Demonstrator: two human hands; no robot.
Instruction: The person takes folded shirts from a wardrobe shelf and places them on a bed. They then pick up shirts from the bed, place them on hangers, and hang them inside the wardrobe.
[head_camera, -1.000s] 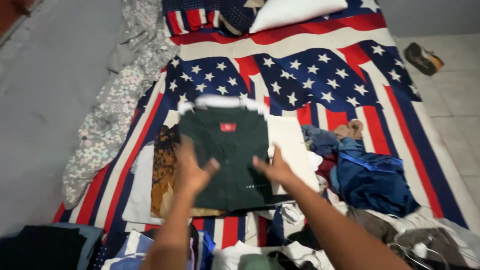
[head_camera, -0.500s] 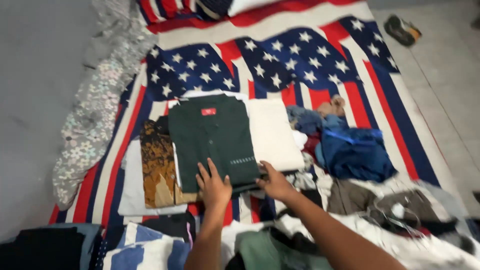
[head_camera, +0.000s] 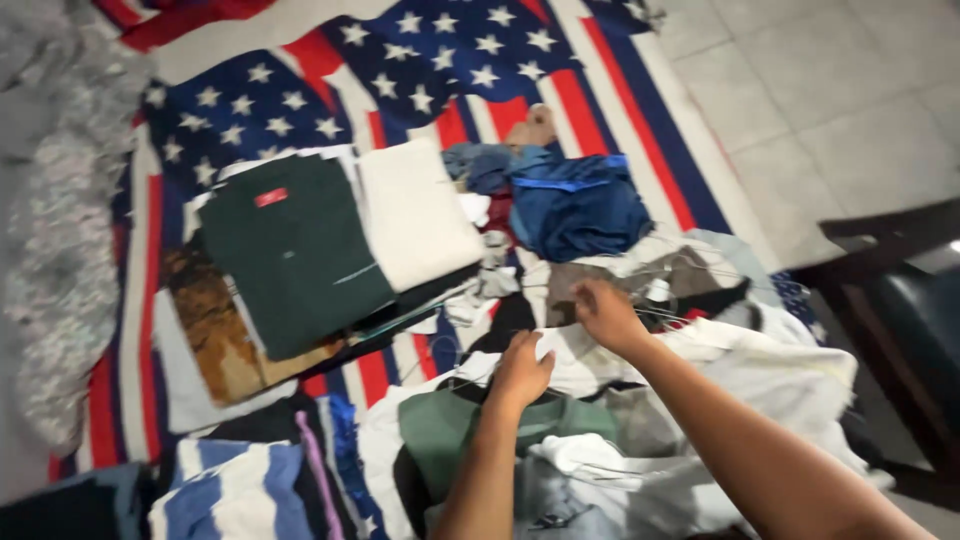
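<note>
While both hands sit over the loose heap of clothes, the left hand (head_camera: 521, 366) rests palm-down on a white garment (head_camera: 590, 365) at the heap's middle, fingers curled loosely, grip not clearly pinching anything; I cannot tell if it holds cloth. Right hand (head_camera: 606, 314), just beyond and right of the left, has fingers bunched on grey-brown fabric (head_camera: 640, 280) and thin wire hangers (head_camera: 690, 318); its grip looks pressed together, though what exactly it pinches is blurred. Green shirt (head_camera: 450, 430) lies just below the left hand. Far left of both hands: folded dark green shirt (head_camera: 295, 250) atop a stack, folded cream piece (head_camera: 415, 210) beside it. Blue garment (head_camera: 585, 205) lies beyond the right hand, all on the flag-print bedsheet (head_camera: 250, 110).
</note>
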